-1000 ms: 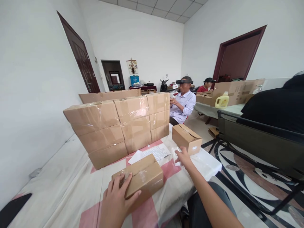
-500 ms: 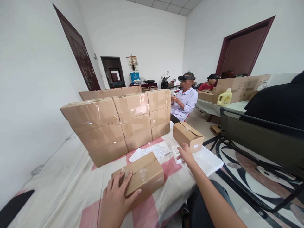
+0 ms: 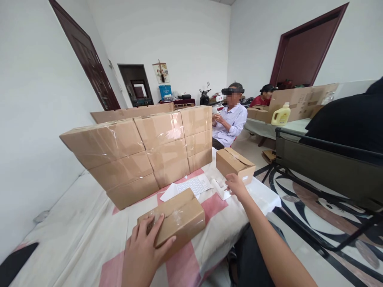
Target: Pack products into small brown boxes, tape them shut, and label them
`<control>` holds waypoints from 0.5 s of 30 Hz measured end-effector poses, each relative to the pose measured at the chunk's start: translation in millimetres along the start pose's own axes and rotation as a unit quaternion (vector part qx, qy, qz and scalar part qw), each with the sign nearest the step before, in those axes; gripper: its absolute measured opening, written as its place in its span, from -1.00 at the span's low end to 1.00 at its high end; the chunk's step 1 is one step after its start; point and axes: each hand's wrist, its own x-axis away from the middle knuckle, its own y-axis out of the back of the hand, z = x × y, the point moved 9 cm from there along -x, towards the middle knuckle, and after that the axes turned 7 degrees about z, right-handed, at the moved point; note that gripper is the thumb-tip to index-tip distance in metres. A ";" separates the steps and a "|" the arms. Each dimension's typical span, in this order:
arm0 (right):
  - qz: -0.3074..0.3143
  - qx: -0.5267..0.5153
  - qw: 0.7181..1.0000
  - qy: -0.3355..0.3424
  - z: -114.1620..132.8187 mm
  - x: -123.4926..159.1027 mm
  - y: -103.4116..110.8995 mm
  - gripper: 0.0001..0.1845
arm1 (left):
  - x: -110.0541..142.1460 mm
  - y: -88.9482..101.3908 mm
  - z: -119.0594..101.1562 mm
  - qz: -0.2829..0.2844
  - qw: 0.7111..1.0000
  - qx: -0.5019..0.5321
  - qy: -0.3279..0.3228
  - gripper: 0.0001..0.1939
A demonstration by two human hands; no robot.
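A taped cardboard box (image 3: 176, 223) lies in front of me on the cloth-covered table. My left hand (image 3: 146, 241) rests on its near left end, fingers spread across the top and thumb along the side. To the right, my right hand (image 3: 235, 186) hovers low beside a small white object (image 3: 220, 189), whose kind I cannot make out. Its fingers look bent and slightly apart, with nothing visible between them. Just behind that hand stands another cardboard box (image 3: 235, 163), a dark gap along its top seam. A printed label sheet (image 3: 191, 186) lies between the front box and the stack.
A wall of stacked, taped boxes (image 3: 143, 155) fills the table's far side. Beyond it sits a person in a light shirt (image 3: 231, 123). At right are a yellow jug (image 3: 281, 114) on another table and a dark folding seat (image 3: 323, 159) with someone in black.
My right hand has shifted slightly right, away from the white object. My left hand stays on the box. The whole view has tilted a little.
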 end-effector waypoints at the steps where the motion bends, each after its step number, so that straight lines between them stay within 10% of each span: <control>1: -0.003 0.000 1.000 0.000 0.1 -0.7 3.8 -0.71 | 0.2 -0.8 0.3 0.001 1.000 0.000 0.000 -0.49; 15: 0.055 0.067 0.995 -0.041 -11.6 12.8 18.5 -0.95 | -0.5 12.5 -2.7 -0.035 0.997 0.055 -0.039 -0.40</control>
